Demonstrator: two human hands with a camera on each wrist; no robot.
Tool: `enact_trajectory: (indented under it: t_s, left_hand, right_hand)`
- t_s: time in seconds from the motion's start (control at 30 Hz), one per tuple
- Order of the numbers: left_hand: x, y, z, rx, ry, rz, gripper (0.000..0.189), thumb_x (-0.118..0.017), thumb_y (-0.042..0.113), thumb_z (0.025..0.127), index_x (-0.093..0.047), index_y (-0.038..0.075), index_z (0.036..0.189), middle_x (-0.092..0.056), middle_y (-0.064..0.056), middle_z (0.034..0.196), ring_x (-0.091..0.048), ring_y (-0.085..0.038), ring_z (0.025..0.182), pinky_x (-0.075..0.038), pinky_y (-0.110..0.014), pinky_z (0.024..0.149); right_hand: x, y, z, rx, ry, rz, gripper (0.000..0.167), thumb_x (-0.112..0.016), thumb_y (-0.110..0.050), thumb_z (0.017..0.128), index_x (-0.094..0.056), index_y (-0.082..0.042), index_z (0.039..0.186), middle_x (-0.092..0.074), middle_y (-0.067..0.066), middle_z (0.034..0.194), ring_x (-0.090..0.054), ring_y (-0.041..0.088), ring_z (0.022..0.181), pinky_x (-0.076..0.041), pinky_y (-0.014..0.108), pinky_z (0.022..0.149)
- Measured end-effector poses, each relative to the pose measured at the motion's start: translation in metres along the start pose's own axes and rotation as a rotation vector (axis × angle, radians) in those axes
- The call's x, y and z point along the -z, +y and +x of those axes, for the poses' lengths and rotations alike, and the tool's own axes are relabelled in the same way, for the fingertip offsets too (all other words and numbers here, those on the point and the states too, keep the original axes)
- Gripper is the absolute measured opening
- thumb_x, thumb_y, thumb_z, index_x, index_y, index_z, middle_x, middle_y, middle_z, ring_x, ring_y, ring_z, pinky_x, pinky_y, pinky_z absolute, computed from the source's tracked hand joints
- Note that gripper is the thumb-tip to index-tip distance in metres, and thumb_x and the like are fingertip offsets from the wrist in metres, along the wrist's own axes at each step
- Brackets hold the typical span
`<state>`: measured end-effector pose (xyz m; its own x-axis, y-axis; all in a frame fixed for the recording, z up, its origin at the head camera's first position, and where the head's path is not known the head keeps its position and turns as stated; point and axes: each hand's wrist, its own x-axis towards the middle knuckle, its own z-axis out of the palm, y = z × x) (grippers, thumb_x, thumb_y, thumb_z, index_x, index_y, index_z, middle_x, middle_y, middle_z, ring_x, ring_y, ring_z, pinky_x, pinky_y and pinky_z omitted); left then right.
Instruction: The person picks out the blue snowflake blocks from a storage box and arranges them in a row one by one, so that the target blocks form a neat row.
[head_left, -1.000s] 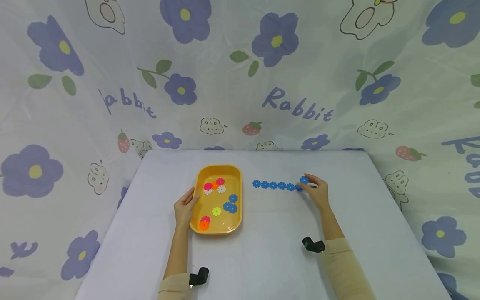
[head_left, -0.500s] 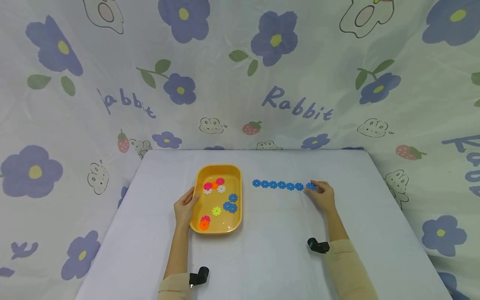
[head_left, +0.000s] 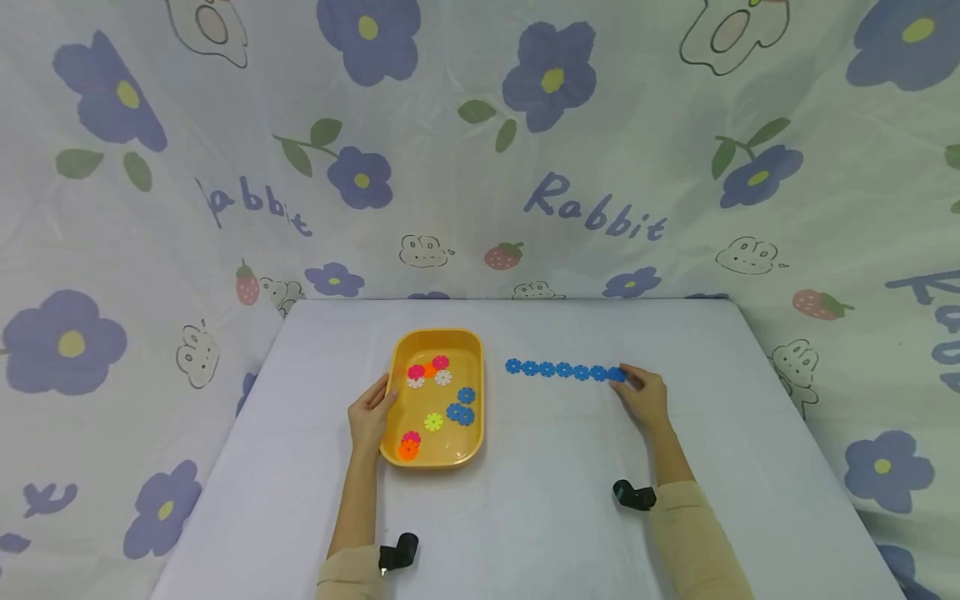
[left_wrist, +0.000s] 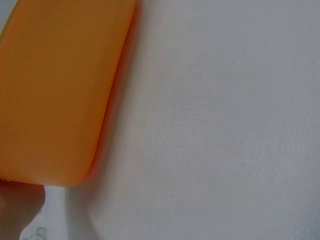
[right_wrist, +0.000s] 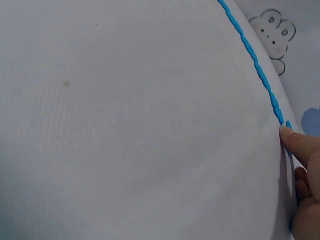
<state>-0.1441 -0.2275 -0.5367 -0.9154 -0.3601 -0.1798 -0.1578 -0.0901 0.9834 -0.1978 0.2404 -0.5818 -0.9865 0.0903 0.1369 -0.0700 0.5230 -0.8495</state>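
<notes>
- The left hand (head_left: pixel 369 417) is gripping the left side of the yellow tray (head_left: pixel 457 346), with the thumb lying at the rim; this is probably steadying the tray.
- The right hand (head_left: pixel 647 398) is pinching a blue end disc (head_left: pixel 617 375) between thumb and fingers, a narrow hold that is likely giving fine control over so small a piece.
- That end disc is meeting the right end of a row of blue discs (head_left: pixel 564 370); whether its slots are engaging the neighbouring disc I cannot tell, as the fingers are partly covering it.
- The row, seven pieces counting the pinched one, is running right from near the tray along the tabletop (head_left: pixel 540 483), seemingly laid in line so each disc is linking edge to edge.
- Inside the tray, three blue discs (head_left: pixel 467 396) are lying by the right wall, while pink, orange and white discs (head_left: pixel 443 377) are clustering toward the far end.
- A yellow-green disc (head_left: pixel 432 422) is lying apart near the middle, and an orange disc (head_left: pixel 408 450) is overlapping a pink one at the near left corner; the raised walls are presumably containing these loose pieces.
- Behind everything, a flower-printed cloth (head_left: pixel 450 183) is hanging.
</notes>
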Motion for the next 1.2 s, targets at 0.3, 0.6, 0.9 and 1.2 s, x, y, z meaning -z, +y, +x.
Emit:
enact_trajectory:
  t_s: [0.3, 0.6, 0.9, 1.2]
  left_hand:
    - [-0.001, 0.001, -0.001, -0.007, 0.001, -0.001, 0.043, -0.062, 0.007, 0.091, -0.053, 0.001, 0.132, -0.05, -0.016, 0.137, -0.048, -0.023, 0.125, -0.047, -0.011, 0.086]
    - [-0.001, 0.002, -0.001, -0.005, -0.001, 0.002, 0.043, -0.062, 0.008, 0.091, -0.052, 0.001, 0.132, -0.049, -0.015, 0.137, -0.048, -0.023, 0.126, -0.047, -0.012, 0.086]
    - [-0.001, 0.001, -0.001, 0.002, 0.007, 0.011, 0.043, -0.062, 0.007, 0.091, -0.053, 0.001, 0.132, -0.05, -0.016, 0.136, -0.048, -0.024, 0.125, -0.048, -0.011, 0.085]
    - [-0.001, 0.002, -0.002, 0.001, 0.003, 0.002, 0.043, -0.062, 0.008, 0.09, -0.053, 0.001, 0.132, -0.05, -0.016, 0.137, -0.048, -0.024, 0.125, -0.048, -0.011, 0.085]
  right_hand:
    - [0.004, -0.001, -0.001, -0.008, 0.006, -0.012, 0.038, -0.069, -0.005, 0.083, -0.06, 0.008, 0.117, -0.057, 0.026, 0.125, -0.047, 0.04, 0.122, -0.037, 0.05, 0.105]
    - [0.004, -0.005, -0.001, -0.02, 0.0, 0.02, 0.038, -0.069, -0.003, 0.083, -0.059, 0.009, 0.118, -0.057, 0.026, 0.124, -0.047, 0.04, 0.122, -0.037, 0.048, 0.106]
    - [-0.006, -0.004, 0.003, 0.123, 0.022, 0.028, 0.037, -0.068, 0.002, 0.082, -0.059, 0.011, 0.117, -0.059, 0.028, 0.12, -0.049, 0.043, 0.119, -0.036, 0.051, 0.106]
    - [-0.008, -0.007, 0.003, 0.032, 0.023, -0.024, 0.034, -0.064, 0.0, 0.085, -0.058, 0.009, 0.118, -0.057, 0.027, 0.122, -0.05, 0.041, 0.119, -0.037, 0.048, 0.106]
